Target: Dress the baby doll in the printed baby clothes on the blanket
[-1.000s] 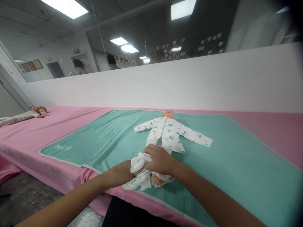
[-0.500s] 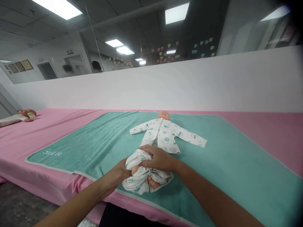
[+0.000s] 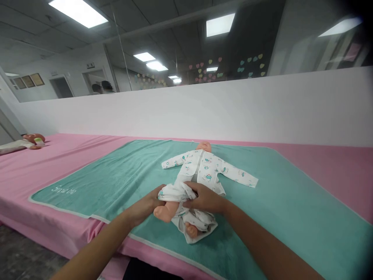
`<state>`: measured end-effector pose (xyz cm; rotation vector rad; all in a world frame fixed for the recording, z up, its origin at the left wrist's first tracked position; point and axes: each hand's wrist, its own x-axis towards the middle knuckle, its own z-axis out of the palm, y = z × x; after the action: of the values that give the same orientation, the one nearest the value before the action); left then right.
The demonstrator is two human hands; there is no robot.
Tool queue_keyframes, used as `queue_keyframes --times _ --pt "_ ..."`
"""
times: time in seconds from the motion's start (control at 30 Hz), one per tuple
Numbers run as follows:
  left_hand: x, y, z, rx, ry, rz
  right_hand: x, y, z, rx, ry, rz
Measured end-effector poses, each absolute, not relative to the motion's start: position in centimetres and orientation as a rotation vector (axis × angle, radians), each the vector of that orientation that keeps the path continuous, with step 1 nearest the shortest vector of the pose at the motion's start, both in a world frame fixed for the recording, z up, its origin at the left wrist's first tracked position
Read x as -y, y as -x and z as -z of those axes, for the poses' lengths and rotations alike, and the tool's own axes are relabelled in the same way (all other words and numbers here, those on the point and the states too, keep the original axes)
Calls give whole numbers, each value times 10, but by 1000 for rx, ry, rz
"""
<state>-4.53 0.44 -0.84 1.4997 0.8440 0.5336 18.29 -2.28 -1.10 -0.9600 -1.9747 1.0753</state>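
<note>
A baby doll (image 3: 204, 146) lies on its back on a green towel (image 3: 116, 179), its head away from me. It wears a white printed jacket (image 3: 208, 171) with both sleeves spread wide. White printed pants (image 3: 175, 192) are bunched around its legs. My left hand (image 3: 154, 200) grips the bunched cloth at the left leg. The other side of that cloth is pinched by my right hand (image 3: 201, 198). A bare doll foot (image 3: 163, 213) sticks out of the cloth toward me. The second foot (image 3: 191, 230) shows lower down, inside the other bunched leg.
A pink cover (image 3: 70, 149) lies under the towel. At the far left lies another doll (image 3: 33, 138) beside a small bottle (image 3: 39, 141). A white wall with a mirror (image 3: 186, 50) runs along the back; two people's heads show in it.
The cloth at the left leg has been pushed up toward the doll's body, and that foot now sticks out bare. Both hands moved slightly up along the leg.
</note>
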Motion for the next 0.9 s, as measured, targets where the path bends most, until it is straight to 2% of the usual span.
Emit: queue_keyframes --times 0.13,0.27,0.37,0.53,0.77,0.9 --pt "-9 53 -4 -698 -1415 -536 14 -186 18 1903 1072 -856" --pt "-20 38 -1 -869 -1497 -630 6 -186 28 1689 1100 -563" --pt "-37 12 7 -992 -1514 -717 4 -187 26 1689 1016 -571" --pt "-74 -23 23 -870 -1474 -830 2 -194 19 1680 1072 -585" --pt "-96 -27 37 -835 -1330 -743 -7 -239 11 1220 1370 -186" --pt "-99 -26 45 -800 -1348 -742 -23 -280 26 1263 1787 -272"
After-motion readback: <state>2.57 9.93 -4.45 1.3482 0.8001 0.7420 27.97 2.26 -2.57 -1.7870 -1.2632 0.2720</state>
